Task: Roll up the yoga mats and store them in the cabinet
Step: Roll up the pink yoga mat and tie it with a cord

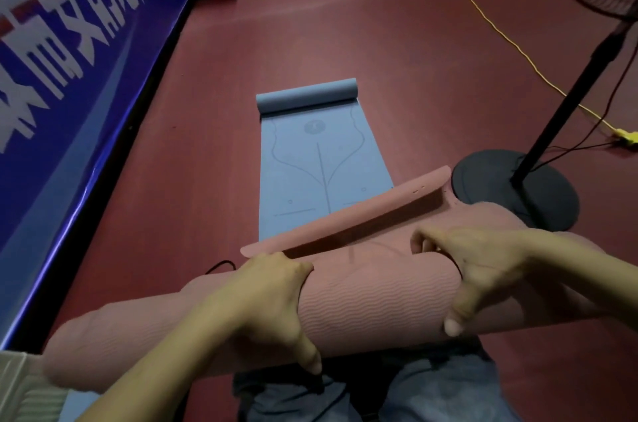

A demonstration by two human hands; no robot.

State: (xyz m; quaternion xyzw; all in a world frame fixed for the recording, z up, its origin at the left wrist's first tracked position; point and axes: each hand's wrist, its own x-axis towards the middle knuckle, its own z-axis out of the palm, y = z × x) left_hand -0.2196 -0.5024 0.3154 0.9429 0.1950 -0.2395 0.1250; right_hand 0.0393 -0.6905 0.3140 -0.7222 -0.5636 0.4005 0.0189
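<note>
Left hand (266, 304) and right hand (480, 269): fingers curled over the pink mat (376, 304) roll, thumbs beneath, gripping it. Blue mat (321, 159) at 12 o'clock, part-rolled on floor.

Matt pink foam mat (379, 300) (wavy ribbed texture), smooth blue mat (321, 159), glossy banner (69, 76)

A rolled mat (373, 304) lies crosswise over the person's knees (438, 390), the left hand (266, 300) and right hand (473, 269) on it. Beyond it a second mat (317, 159) lies on the floor (397, 41), its far end rolled. A fan base (511, 190) stands to the right, a banner (69, 59) along the floor's left edge.
</note>
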